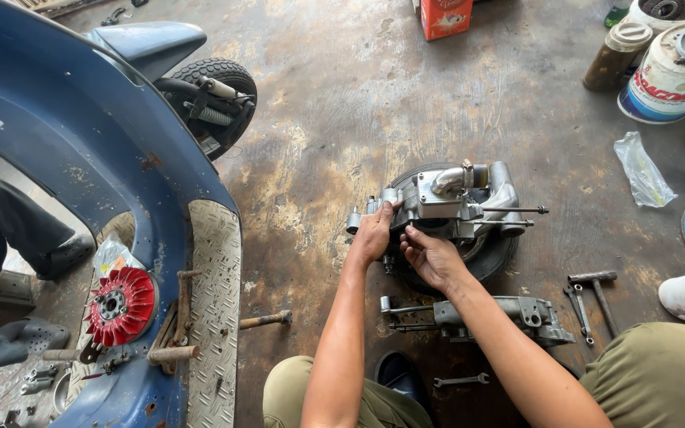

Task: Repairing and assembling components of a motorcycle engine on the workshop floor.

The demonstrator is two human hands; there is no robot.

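Both hands are on the engine block (453, 208) now: the left hand (374, 234) has its grip clamped on the casing's near-left edge, steadying it, while the right hand (430, 255) works loose-fingered at its near side, not closed on anything I can make out. That engine lies flat on a tyre (491, 257) on the floor, kept off the concrete. Nearer the person than the engine, a second casing (509, 315); right of it, wrenches (584, 305).
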